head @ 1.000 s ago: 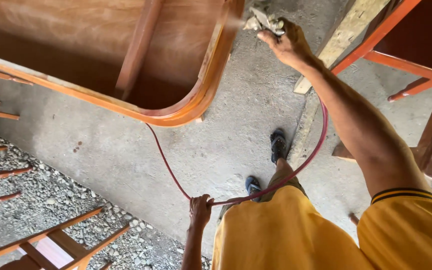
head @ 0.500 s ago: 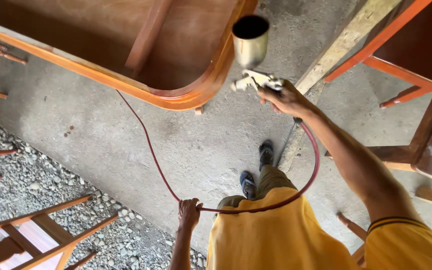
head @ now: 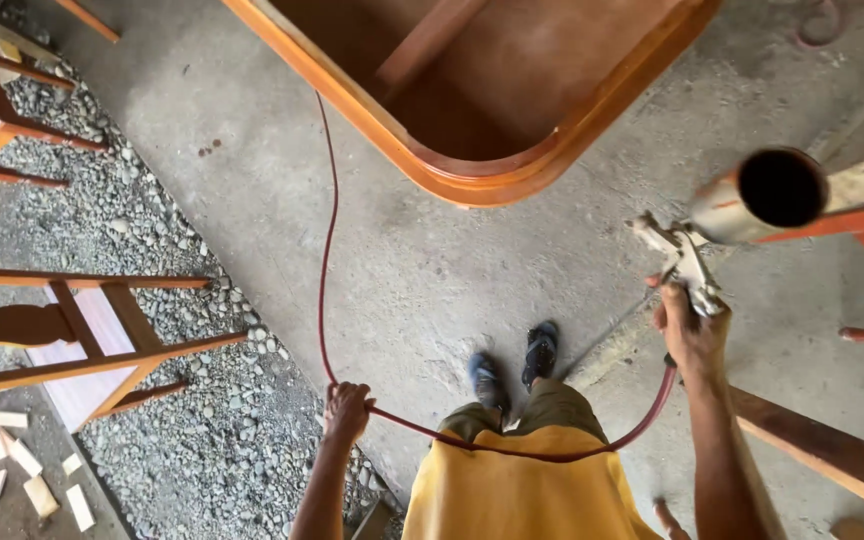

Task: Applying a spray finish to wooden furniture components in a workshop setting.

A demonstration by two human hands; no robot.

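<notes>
Spray gun [head: 692,262] with a metal cup [head: 767,195] on top sits in the right hand [head: 694,335], held out to the person's right above the concrete floor [head: 252,180]; the fingers are wrapped tight around its grip, and the cup's dark open mouth faces the camera. Red air hose [head: 324,250] runs from the base of the gun, loops low in front of the yellow shirt [head: 522,495] and passes through the left hand [head: 347,410], which is curled closed around it near the person's left hip. From there the hose climbs across the floor toward the upturned wooden table [head: 512,110], an orange-brown frame with a rounded corner that lies just ahead of the person's sandalled feet [head: 512,365]. Left of the floor is a strip of grey gravel [head: 152,330] where orange-stained chair frames [head: 72,340] stand, with small pale wood offcuts [head: 22,470] scattered at the lower left corner. More stained wooden rails [head: 822,450] cross the right edge beside the right forearm
</notes>
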